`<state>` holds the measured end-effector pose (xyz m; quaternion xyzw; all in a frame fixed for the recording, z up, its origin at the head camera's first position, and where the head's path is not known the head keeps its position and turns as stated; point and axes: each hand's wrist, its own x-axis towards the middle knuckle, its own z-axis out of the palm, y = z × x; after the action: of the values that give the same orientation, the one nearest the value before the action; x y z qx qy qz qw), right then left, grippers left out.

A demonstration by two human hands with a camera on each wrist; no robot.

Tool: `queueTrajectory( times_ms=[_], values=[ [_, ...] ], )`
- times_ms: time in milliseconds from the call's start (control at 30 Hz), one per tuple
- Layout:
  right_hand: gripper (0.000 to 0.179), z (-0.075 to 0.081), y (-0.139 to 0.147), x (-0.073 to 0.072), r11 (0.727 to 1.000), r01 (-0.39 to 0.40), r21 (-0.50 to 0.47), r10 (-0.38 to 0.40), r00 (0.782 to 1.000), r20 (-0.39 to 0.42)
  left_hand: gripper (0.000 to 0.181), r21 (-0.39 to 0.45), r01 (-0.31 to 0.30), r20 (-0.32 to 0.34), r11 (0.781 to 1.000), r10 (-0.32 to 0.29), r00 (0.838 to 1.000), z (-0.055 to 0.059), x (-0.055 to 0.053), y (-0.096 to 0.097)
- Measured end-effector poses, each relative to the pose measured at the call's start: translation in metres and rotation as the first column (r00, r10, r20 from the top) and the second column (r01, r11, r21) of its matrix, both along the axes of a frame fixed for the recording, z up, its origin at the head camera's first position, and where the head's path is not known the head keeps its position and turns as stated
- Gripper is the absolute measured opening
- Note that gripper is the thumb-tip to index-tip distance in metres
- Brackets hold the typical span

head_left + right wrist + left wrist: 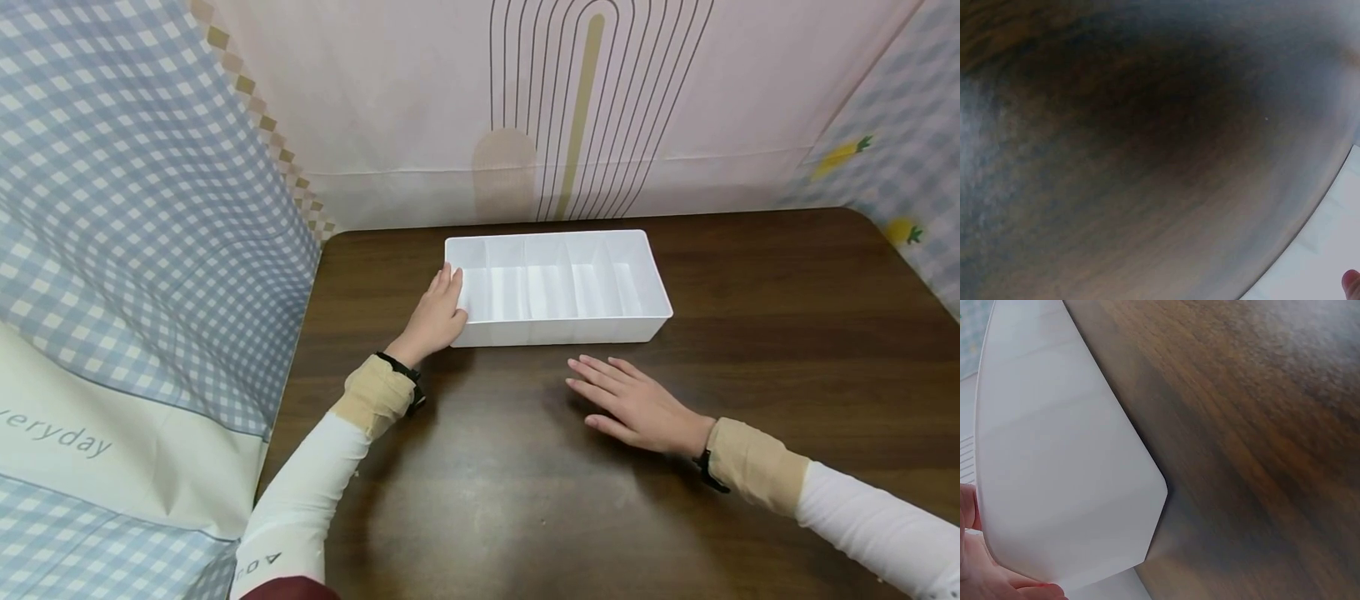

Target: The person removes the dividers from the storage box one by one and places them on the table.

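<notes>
A white divided organizer tray (566,332) lies lengthwise on the dark wooden table, its several compartments holding nothing visible. My left hand (437,315) grips the tray's left end, with fingertips over the rim and the thumb at the near corner. In the left wrist view the tray's side wall (1054,444) fills the left part, and fingers (1029,591) lie along its end. Low over the table in front of the tray, my right hand (648,408) has its fingers extended and holds nothing. A single fingertip (1351,284) shows in the right wrist view.
The wooden table (480,500) reaches back to a pale curtain (390,100) with line arches. Blue checked cloth (150,208) hangs along the left side, and another checked cloth (900,142) with a pineapple print hangs at the right.
</notes>
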<state>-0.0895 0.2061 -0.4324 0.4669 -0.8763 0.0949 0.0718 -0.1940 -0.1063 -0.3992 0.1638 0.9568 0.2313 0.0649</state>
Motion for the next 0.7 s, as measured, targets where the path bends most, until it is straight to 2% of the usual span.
queueTrajectory(
  times_ms=[400,700],
  values=[
    [0.052,-0.002,0.000,-0.001,1.000,0.012,-0.004,-0.012,1.000,0.004,0.063,0.066,-0.058,0.020,0.996,0.056,0.998,-0.002,-0.006,0.003],
    [0.051,-0.003,0.002,-0.001,0.999,0.042,-0.023,-0.041,0.999,0.034,0.065,0.157,-0.164,0.054,0.974,0.157,0.986,-0.004,-0.014,0.006]
  ],
)
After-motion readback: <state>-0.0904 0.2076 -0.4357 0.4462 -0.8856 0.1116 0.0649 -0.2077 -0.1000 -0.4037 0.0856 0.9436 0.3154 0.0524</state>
